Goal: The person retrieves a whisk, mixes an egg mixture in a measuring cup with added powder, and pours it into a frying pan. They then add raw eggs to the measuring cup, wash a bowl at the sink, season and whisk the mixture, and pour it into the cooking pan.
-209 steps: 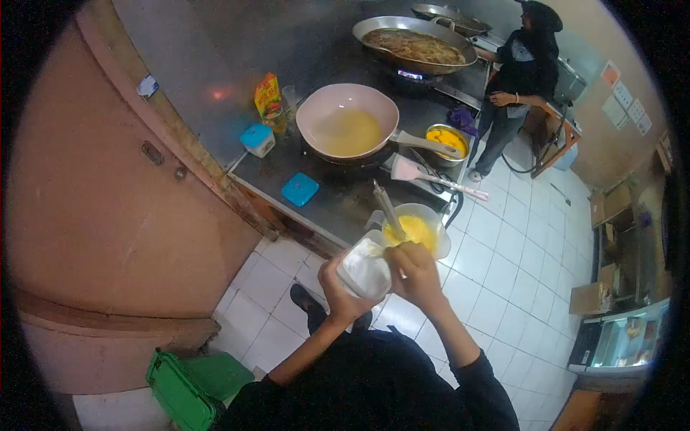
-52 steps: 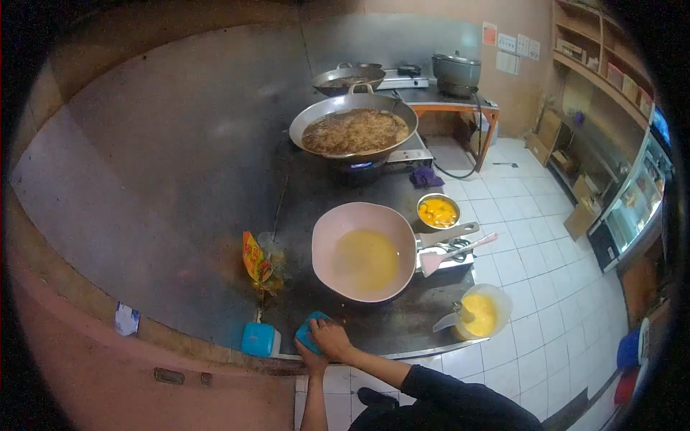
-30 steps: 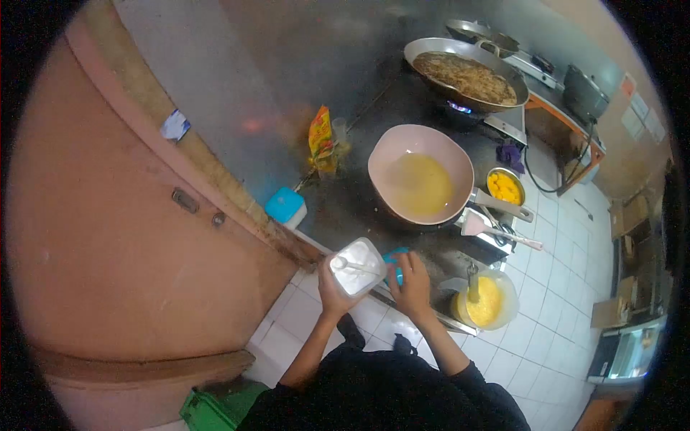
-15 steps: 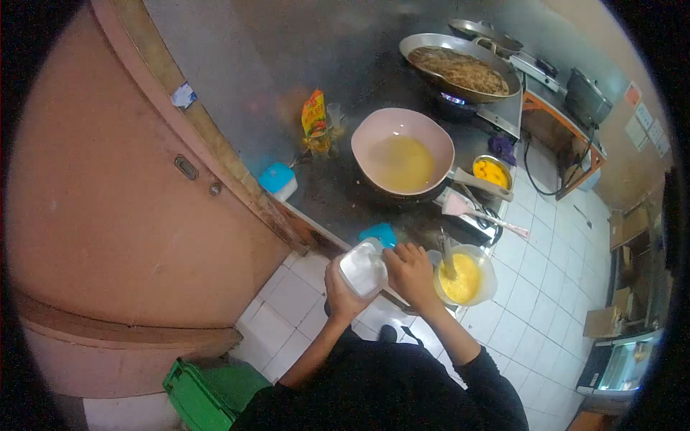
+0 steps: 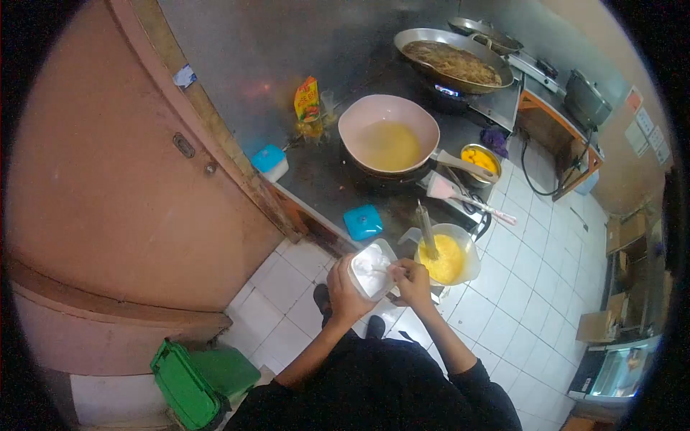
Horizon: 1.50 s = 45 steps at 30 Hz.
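My left hand (image 5: 346, 293) is wrapped round a white square tub (image 5: 373, 269) of white powder, held tilted off the counter's front edge. A small spoon (image 5: 381, 269) dips into the powder, its handle pinched in my right hand (image 5: 412, 281). Just beyond that hand stands a clear jug (image 5: 471, 262) with yellow liquid (image 5: 444, 260) and a whisk-like tool (image 5: 427, 228) in it. The blue lid (image 5: 363, 222) lies on the counter beyond the tub. A pink pan (image 5: 389, 133) holding a thin yellowish liquid sits farther back.
Near the pan are a metal bowl of yellow pieces (image 5: 480, 162), a pink spatula (image 5: 471, 200), a yellow-red packet (image 5: 307, 100) and a blue-lidded tub (image 5: 270, 163). A large wok (image 5: 454, 62) stands behind. A green bin (image 5: 188, 384) is at lower left.
The blue lid has left my right hand and lies on the counter. My right hand has taken the spoon in the tub. The view has shifted, with the counter items now farther left.
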### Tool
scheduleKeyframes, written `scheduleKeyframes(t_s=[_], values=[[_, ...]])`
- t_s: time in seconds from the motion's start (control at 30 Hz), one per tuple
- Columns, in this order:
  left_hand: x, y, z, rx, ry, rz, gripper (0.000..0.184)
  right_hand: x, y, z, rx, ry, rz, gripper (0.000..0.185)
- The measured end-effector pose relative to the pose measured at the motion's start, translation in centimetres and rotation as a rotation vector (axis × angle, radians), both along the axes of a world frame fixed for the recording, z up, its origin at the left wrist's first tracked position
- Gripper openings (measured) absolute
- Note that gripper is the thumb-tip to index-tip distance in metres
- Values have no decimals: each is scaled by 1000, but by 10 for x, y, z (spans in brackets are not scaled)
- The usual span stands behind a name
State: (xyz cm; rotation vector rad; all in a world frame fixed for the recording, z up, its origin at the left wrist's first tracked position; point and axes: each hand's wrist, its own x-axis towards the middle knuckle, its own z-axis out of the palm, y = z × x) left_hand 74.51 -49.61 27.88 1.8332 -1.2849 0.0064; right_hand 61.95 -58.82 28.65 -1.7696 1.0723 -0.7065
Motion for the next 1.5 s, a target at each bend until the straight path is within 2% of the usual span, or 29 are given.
scheduleKeyframes(t_s=[0.13,0.37,0.57,0.63,0.73,0.87,0.9,0.93,0.97,1.0,1.03,1.13,1.27,1.33,1.4,1.5], values=[[-13,3,8,-41,64,1,89,-13,5,12,166,-60,-83,18],[-31,-1,14,-29,81,18,92,-35,5,19,57,-14,-106,19],[-40,-8,12,-21,104,-22,92,-48,-1,9,191,-128,-190,17],[-41,-13,11,-43,115,-42,92,-56,-6,11,292,-243,-179,13],[-43,-17,8,-57,153,-50,92,-82,-17,19,266,-309,-209,10],[-40,-20,7,-7,160,-34,94,-110,-21,41,-53,-255,-423,13],[-39,-20,6,-4,163,-38,94,-111,-17,50,-97,-85,-465,8],[-37,-20,4,-6,162,-42,95,-113,-18,42,-95,-82,-469,8],[-36,-21,3,-8,160,-47,95,-116,-20,27,-382,70,-425,2],[-34,-22,4,-6,161,-52,95,-116,-20,21,-666,224,-371,5],[-33,-24,4,-16,164,-62,95,-116,-18,17,-724,279,-330,13],[-27,-27,4,-16,172,-75,95,-117,-13,14,-773,369,-295,12],[-14,-33,1,4,204,-118,95,-106,-10,28,-776,352,-351,11],[-4,-38,-2,-4,222,-138,95,-93,-7,39,-779,253,-382,18],[8,-40,-2,-9,238,-149,96,-71,-4,46,-769,208,-392,13],[29,-45,0,41,256,-148,96,-18,-3,56,-813,57,-226,15]])
